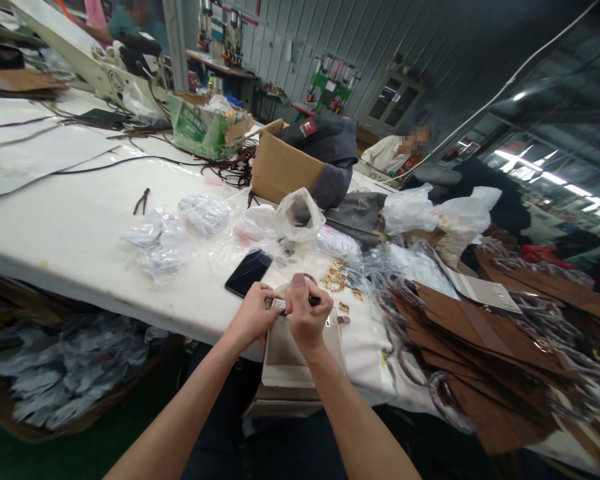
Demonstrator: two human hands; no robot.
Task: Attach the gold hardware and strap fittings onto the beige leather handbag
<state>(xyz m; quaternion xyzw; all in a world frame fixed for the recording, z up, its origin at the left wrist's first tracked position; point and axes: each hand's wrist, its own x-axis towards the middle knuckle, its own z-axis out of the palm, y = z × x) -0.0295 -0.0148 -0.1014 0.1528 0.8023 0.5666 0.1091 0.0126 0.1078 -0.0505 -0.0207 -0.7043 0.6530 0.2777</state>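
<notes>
A beige leather bag piece (305,360) lies at the front edge of the table, on the near side of my hands. My left hand (256,311) pinches at its upper left edge, close to a small metal fitting. Wrapped in the fingers of my right hand (307,313) is a tool with a dark handle (315,301); its tip is hidden, so its exact kind does not show. Gold-coloured metal fittings (334,278) lie loose just beyond my right hand. A black phone (249,272) rests beyond my left hand.
Stacked brown leather pieces (460,333) fill the right side. Plastic bags (300,213), a cardboard box (285,167) and a green carton (200,127) stand farther back. Dark pliers (141,201) lie on the white table (95,220). Another person (387,153) sits at the back.
</notes>
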